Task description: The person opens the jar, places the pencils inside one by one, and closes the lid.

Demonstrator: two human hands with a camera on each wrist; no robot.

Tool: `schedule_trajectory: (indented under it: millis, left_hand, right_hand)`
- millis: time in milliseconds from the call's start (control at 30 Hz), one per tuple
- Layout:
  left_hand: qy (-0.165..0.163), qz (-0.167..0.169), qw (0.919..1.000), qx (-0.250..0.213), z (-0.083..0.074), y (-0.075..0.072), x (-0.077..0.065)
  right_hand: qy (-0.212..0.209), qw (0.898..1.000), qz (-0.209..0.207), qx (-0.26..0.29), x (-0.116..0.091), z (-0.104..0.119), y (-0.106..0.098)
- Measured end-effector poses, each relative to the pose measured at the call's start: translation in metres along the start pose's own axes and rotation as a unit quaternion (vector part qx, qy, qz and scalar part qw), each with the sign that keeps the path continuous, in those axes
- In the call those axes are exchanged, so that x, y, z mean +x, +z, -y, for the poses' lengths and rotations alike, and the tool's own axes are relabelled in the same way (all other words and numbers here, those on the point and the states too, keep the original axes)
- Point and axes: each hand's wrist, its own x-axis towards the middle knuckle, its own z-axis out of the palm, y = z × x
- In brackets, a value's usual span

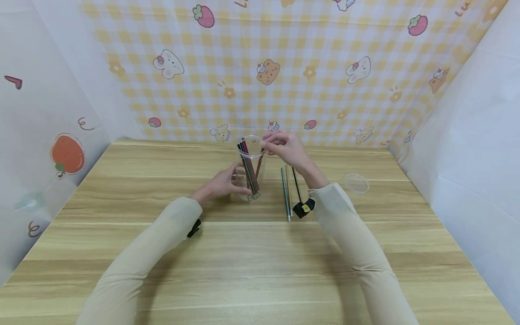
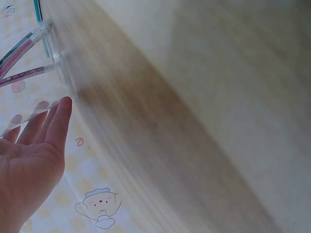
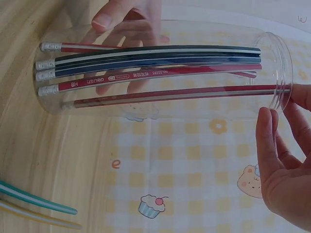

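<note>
A clear plastic jar (image 1: pixel 263 174) stands upright on the table, with several pencils (image 3: pixel 160 58) leaning inside, red and dark ones, eraser ends down. My left hand (image 1: pixel 221 183) holds the jar low on its left side, thumb in front and fingers behind. At the jar's mouth, my right hand (image 1: pixel 289 149) pinches the upper end of a red pencil (image 3: pixel 180 95). This pencil's eraser end sits slightly above the others in the right wrist view. Right of the jar lie a teal pencil (image 1: pixel 285 192), a yellow pencil (image 1: pixel 289 192) and a black pencil (image 1: pixel 297 184).
A round clear lid (image 1: pixel 357 183) lies flat to the right, beyond the right forearm. The wooden table (image 1: pixel 243 271) meets a yellow checked cloth (image 1: pixel 308 90) at its back edge. White sheets stand along both sides.
</note>
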Motion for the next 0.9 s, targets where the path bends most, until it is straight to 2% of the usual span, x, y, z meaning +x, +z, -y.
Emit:
schedule_trajectory:
  millis: [200,367,600,767,900]
  left_hand:
    - [0.001,0.001,1.0,0.003,0.001,-0.001,0.0]
    - [-0.001,-0.002,1.0,0.008,0.0,0.0,0.0]
    - [-0.009,-0.003,0.9999,0.013,0.001,0.0,0.0]
    - [-0.004,-0.004,0.9999,0.016,0.002,0.0,0.001]
    - [-0.004,-0.003,0.9999,0.012,0.002,0.0,0.001]
  right_hand:
    - [0.005,1.0,0.023,-0.012,0.0,0.001,-0.001]
    - [0.014,1.0,0.027,0.004,-0.001,0.0,-0.001]
    - [0.042,0.996,-0.042,0.065,-0.001,-0.002,-0.005]
    - [0.047,0.987,-0.087,0.123,0.001,-0.009,-0.019]
    - [0.085,0.98,-0.107,0.146,-0.001,-0.022,-0.032]
